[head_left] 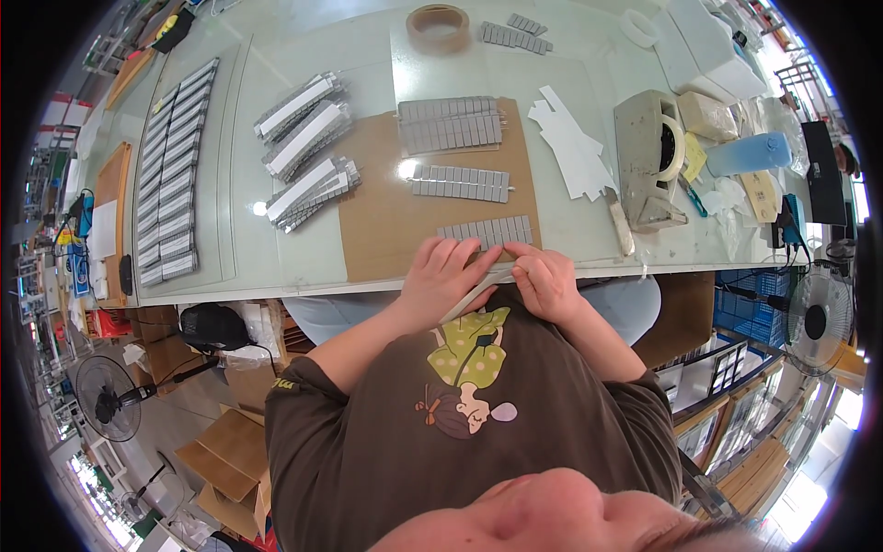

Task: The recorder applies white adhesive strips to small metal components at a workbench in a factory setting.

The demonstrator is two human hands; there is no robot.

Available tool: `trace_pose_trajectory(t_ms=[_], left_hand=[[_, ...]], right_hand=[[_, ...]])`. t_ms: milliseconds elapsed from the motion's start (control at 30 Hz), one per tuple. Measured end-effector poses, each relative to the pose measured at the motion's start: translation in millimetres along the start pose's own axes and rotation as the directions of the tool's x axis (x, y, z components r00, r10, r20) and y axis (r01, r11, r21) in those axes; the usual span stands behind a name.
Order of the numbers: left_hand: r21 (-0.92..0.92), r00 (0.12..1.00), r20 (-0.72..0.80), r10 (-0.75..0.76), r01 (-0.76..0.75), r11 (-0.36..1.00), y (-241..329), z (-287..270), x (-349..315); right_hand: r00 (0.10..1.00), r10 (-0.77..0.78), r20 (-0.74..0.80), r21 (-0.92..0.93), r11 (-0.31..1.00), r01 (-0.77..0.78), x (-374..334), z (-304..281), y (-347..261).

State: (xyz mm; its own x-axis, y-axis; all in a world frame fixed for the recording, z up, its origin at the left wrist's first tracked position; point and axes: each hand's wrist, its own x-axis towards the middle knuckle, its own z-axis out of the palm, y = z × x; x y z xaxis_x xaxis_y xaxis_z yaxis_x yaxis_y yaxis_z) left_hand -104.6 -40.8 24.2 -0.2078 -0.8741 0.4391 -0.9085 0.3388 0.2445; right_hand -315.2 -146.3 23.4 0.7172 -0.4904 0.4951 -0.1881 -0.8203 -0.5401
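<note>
Both my hands meet at the table's front edge. My left hand (444, 277) is closed, with its thumb and fingers pressed together around one end of a narrow pale strip (475, 293). My right hand (546, 281) pinches the other end of this strip, fingers curled in. Just beyond my fingertips lies a grey segmented strip (487, 229) on a brown cardboard sheet (372, 241); my fingers hide its near edge. Farther up the cardboard are another grey segmented strip (460, 183) and a block of several such strips (451, 125).
Stacks of grey strips with white bands (311, 140) lie left of the cardboard, and long rows of strips (175, 175) farther left. To the right are white paper pieces (568, 143), a knife (620, 225), a tape dispenser (647, 152) and a blue bottle (750, 155). A tape roll (438, 28) lies at the back.
</note>
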Motion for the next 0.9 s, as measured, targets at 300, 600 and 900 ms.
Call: trace_pose_trajectory(t_ms=[300,600,900], left_hand=[[0.023,0.999,-0.023,0.023,-0.022,0.999,0,-1,-1],[0.019,0.999,-0.005,0.035,-0.035,0.999,-2,0,-3],[0.016,1.0,-0.011,0.018,-0.018,1.0,3,0,3]], right_hand=[[0.997,-0.071,0.02,0.012,0.997,0.071,3,-3,-2],[0.997,-0.065,0.036,0.018,0.998,0.064,2,-2,0],[1.0,-0.007,-0.002,-0.088,0.996,0.007,-16,-11,8]])
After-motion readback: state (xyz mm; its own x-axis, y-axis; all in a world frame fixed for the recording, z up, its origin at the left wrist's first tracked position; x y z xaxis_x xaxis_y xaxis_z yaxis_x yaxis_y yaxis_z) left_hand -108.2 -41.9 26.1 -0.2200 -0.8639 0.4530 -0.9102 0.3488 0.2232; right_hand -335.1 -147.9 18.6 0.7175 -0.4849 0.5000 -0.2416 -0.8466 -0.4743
